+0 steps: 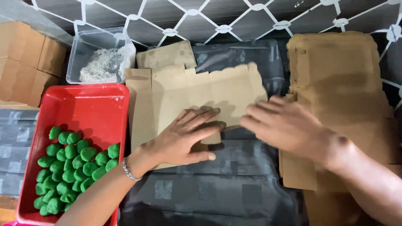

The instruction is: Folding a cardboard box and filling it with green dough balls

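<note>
A flat brown cardboard box blank (197, 90) lies unfolded on a dark plastic sheet (217, 188). My left hand (184, 138) presses flat on the lower middle part of the blank, fingers spread, a silver bracelet at the wrist. My right hand (284, 125) is at the blank's right edge, blurred, fingers pointing left and touching the cardboard. Whether it pinches the edge or only rests on it is unclear.
A stack of the same brown blanks (339, 83) lies at the right. A red tray (96, 104) at the left holds several green lumps (71, 167). Behind it stands a clear tub (86, 44) of white shreds with a spoon. Closed brown boxes (25, 58) sit far left.
</note>
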